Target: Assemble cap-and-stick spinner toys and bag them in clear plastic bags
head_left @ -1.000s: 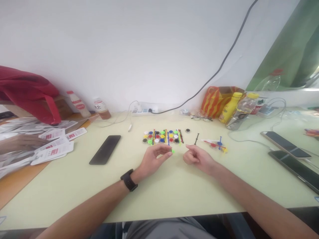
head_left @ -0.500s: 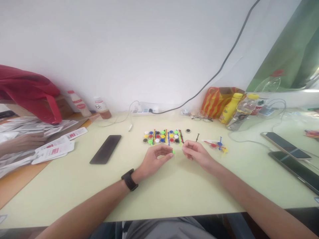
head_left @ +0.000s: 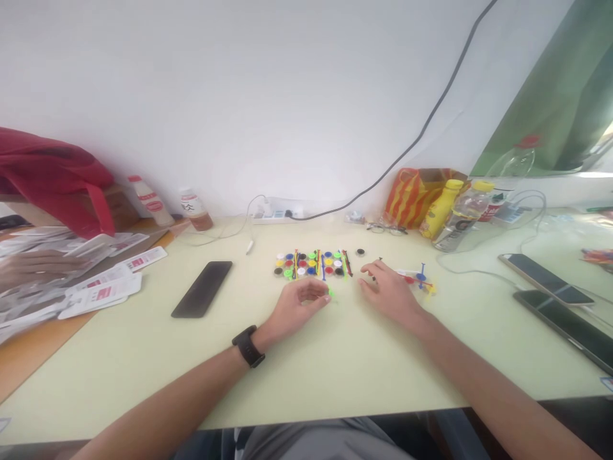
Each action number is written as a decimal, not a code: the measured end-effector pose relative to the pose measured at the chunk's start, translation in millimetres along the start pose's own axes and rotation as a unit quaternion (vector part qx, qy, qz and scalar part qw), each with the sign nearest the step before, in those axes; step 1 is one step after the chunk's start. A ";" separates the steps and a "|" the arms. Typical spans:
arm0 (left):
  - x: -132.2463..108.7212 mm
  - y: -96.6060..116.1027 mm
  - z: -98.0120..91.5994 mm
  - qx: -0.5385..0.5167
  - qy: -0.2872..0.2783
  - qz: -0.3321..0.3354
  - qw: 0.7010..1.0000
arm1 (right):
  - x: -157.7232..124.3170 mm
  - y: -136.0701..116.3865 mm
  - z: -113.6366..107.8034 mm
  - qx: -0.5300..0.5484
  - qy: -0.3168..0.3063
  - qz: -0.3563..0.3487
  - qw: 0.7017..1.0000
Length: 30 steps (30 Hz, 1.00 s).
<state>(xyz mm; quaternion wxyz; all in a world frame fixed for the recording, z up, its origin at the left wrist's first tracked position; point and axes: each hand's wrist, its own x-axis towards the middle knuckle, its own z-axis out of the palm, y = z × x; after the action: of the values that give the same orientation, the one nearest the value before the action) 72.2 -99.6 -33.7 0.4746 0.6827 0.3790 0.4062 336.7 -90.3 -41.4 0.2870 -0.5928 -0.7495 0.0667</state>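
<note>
My left hand pinches a small bright green plastic piece between thumb and fingertips, just above the table. To its right, my right hand has thumb and fingers apart over the table, with nothing visible between them. It partly covers a dark stick-shaped piece. Beyond the hands lie rows of coloured round discs, with thin coloured sticks between the groups. One black disc sits apart. Right of my right hand are loose blue, red and yellow pieces.
A black phone lies at left; two more phones lie at right. Several bottles and a striped bag stand at the back right. Another person's hand is among white packets at far left.
My right hand has moved right, away from my left hand, and its fingers have spread. My left hand still holds the green piece in nearly the same place.
</note>
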 end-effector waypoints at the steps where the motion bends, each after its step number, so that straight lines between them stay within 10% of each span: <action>1: -0.1 0.8 0.3 -0.005 0.000 -0.002 1.000 | -0.1 2.4 0.9 -0.028 -0.006 0.003 1.000; 18: -5.1 9.8 2.4 -0.051 -0.076 -0.028 0.995 | 1.1 4.7 -2.3 -0.160 -0.076 0.057 0.983; 30: -4.9 4.7 3.6 0.147 -0.056 0.064 0.986 | 1.6 5.3 -2.0 -0.139 -0.073 0.028 0.987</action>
<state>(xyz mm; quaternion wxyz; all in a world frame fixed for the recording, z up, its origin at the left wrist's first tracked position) 74.3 -106.5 -30.9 0.3624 0.7894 0.3631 0.3370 342.1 -87.8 -41.5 0.1446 -0.6416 -0.7532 0.0130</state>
